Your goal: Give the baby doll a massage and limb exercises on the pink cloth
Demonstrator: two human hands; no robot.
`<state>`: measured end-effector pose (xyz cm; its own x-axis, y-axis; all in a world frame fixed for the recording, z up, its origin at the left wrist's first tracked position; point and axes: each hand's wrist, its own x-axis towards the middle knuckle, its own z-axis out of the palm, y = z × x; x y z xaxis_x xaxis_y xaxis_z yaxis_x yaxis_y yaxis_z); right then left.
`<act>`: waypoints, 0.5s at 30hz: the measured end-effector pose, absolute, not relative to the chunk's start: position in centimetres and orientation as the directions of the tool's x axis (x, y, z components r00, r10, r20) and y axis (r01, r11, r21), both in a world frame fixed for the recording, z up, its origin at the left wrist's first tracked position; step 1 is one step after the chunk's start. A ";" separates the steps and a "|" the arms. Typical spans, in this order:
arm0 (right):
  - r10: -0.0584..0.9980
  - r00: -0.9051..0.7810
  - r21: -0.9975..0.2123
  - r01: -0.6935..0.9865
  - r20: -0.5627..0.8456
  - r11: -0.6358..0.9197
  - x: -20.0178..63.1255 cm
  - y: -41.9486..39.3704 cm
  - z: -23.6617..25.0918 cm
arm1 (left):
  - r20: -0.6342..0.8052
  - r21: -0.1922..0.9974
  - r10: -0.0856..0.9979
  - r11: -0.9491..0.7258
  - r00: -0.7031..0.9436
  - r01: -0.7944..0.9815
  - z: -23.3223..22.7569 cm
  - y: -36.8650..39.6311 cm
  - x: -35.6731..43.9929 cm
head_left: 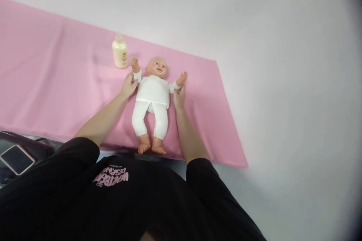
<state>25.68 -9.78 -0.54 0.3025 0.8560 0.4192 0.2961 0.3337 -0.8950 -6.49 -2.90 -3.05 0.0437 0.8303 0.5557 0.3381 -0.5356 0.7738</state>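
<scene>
Two bare hands frame a plastic baby doll in a white long-sleeved suit [152, 99], which lies on its back at the centre of the frame on a pink cloth sheet [56, 83] spread over the white tabletop [283, 83]. The left hand [129, 86] sits at the doll's sleeve cuff on the left of the picture, fingers curled loosely against the cuff; whether it pinches the fabric or only touches it, I cannot tell from here. The right hand [179, 98] does the same at the other cuff, fingertips pressed to the sleeve just below the doll's raised fist, the grip itself hidden.

As for progress, the doll looks fully dressed: top pulled down to the waist, both legs covered, bare feet pointing toward the person at the lower edge of the sheet. Only the cuffs seem to be getting attention. A cream-coloured plastic lotion bottle [120, 53] stands upright above and to the left of the doll's head, near it but not touching, cap on. At the lower left edge, a smartphone with a dark screen [17, 159] rests on something black.
</scene>
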 end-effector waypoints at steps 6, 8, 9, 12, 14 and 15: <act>0.856 0.121 -0.788 0.473 0.502 0.395 25.9 -9.2 -1.5 | 0.590 0.602 0.765 -0.630 0.259 0.491 -2.0 -3.7 -6.0; 0.851 0.052 -0.739 0.525 0.523 0.422 26.1 -9.1 -1.8 | 0.596 0.559 0.743 -0.656 0.305 0.507 -1.9 -3.8 -5.8; 0.846 0.030 -0.721 0.539 0.532 0.435 26.1 -9.0 -2.0 | 0.598 0.550 0.738 -0.661 0.313 0.510 -1.8 -3.9 -5.8; 0.833 0.015 -0.700 0.551 0.553 0.455 26.2 -9.0 -2.3 | 0.588 0.559 0.747 -0.653 0.311 0.511 -1.7 -4.1 -5.7; 0.832 0.029 -0.705 0.547 0.554 0.451 26.3 -8.9 -2.4 | 0.577 0.579 0.762 -0.636 0.294 0.510 -1.5 -4.2 -5.8; 0.832 0.041 -0.712 0.542 0.553 0.446 26.3 -8.8 -2.5 | 0.573 0.591 0.770 -0.626 0.283 0.508 -1.4 -4.2 -5.9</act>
